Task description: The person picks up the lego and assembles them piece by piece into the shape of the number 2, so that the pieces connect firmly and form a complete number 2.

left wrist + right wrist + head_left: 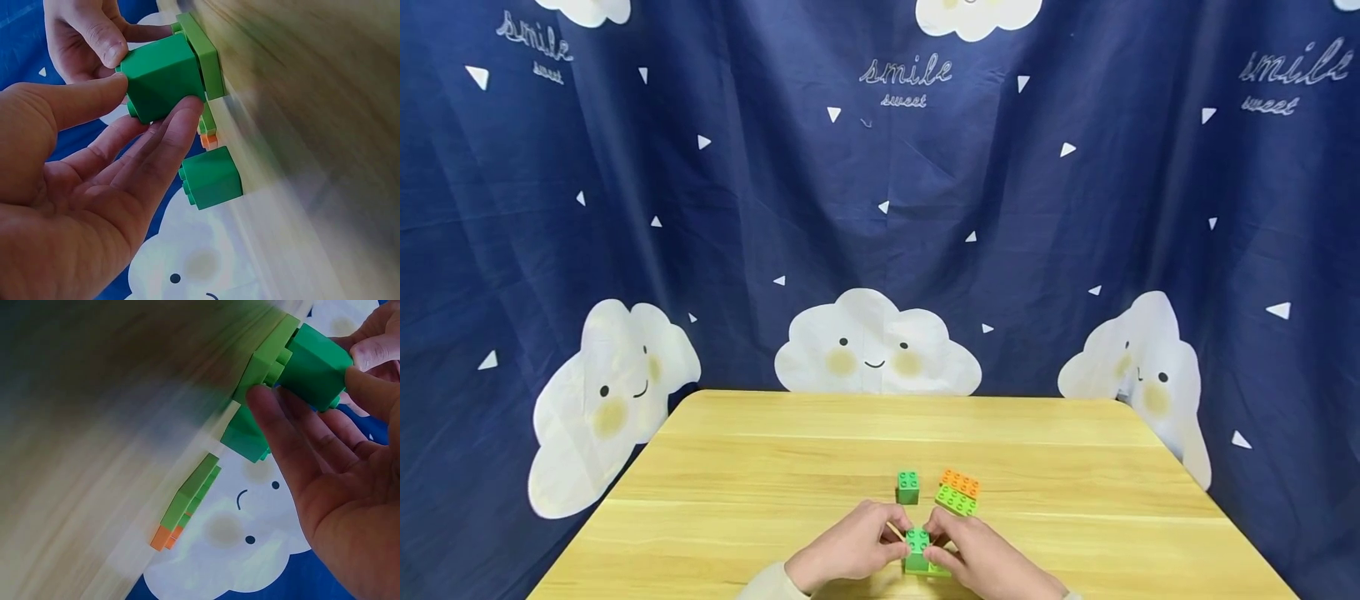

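Observation:
In the head view, a dark green building block (917,546) with studs on top sits over the left part of a light green flat block (938,572) near the table's front. My left hand (853,546) grips the dark green block from the left, thumb near its top edge and fingertips along its side, as the left wrist view shows. From the other side my right hand (981,554) holds the same block, its thumb at the top corner. One right fingertip (259,397) lies right at the light green flat block's edge.
A second dark green block (908,488) stands on the wooden table (760,475) just beyond the hands. To its right lie a lime flat block (956,501) and an orange flat block (961,482), side by side. A blue cloud-print curtain (737,208) hangs behind the table.

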A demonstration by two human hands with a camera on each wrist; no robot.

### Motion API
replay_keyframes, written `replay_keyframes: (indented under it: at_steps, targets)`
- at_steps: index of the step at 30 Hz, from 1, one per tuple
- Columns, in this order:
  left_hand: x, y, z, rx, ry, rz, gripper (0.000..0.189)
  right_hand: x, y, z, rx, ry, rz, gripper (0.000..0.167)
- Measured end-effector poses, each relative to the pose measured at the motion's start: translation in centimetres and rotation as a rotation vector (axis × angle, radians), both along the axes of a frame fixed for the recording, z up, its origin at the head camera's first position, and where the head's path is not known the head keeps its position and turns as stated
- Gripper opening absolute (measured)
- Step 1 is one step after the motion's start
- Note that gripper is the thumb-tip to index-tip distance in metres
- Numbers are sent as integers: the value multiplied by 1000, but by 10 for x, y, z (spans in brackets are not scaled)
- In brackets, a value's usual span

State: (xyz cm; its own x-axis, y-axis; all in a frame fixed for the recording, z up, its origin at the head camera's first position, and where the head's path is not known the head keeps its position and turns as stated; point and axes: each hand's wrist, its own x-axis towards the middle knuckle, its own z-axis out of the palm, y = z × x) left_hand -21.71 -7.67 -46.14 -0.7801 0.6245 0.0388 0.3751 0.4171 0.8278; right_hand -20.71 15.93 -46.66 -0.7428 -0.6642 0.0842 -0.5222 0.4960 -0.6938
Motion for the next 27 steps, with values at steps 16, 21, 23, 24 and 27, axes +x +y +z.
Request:
replay_keyframes:
  at_steps: [16,21,23,24,27]
  targets:
    - [1,1,1,2,10,4,9,1,-1,3,26,39,0,13]
    - [0,1,1,-1,0,9,9,1,-2,4,45,20,-16,12]
    - [0,1,1,-5,-6,13,8,1,-2,4,52,13,-21,11]
    - [0,1,2,-7,-8,16,8,1,-2,4,54,13,-24,10]
    - [1,1,2,-10,-14,20,8,1,-2,4,52,28,-25,10]
